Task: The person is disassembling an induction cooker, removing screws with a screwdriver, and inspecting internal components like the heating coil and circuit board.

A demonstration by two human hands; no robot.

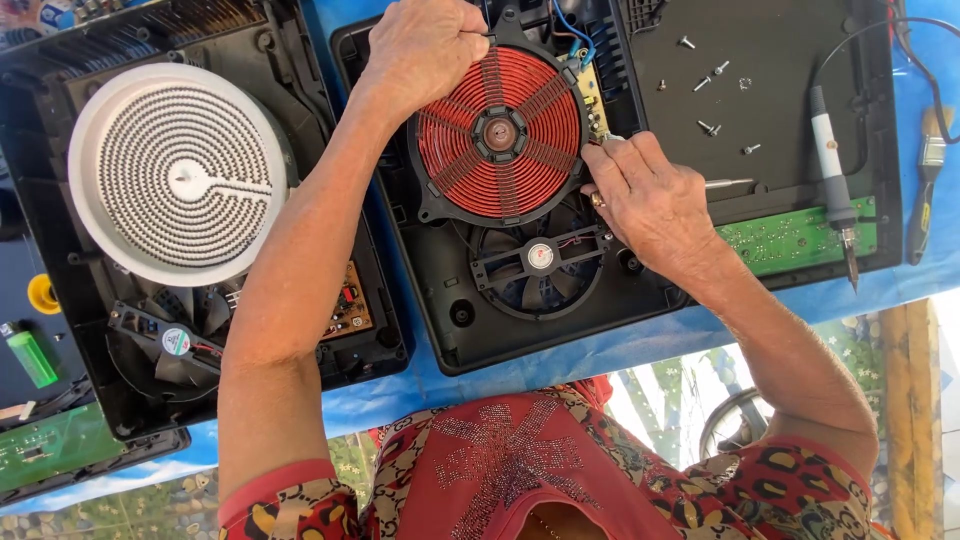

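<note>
Gripping the far rim of the red copper coil with the left hand, grip closed on it; pinching a screwdriver at the coil's right edge with the right hand; cooling fan lying just below the coil.

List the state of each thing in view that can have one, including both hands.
Left hand: gripping the coil's top rim.
Right hand: at the coil's right edge, pinching a tool.
Copper coil: exposed, seated in its case.
Black case: open, cover off.
Fan: uncovered.
White heater: exposed in the other open case.
Screws: loose on the lid.
</note>
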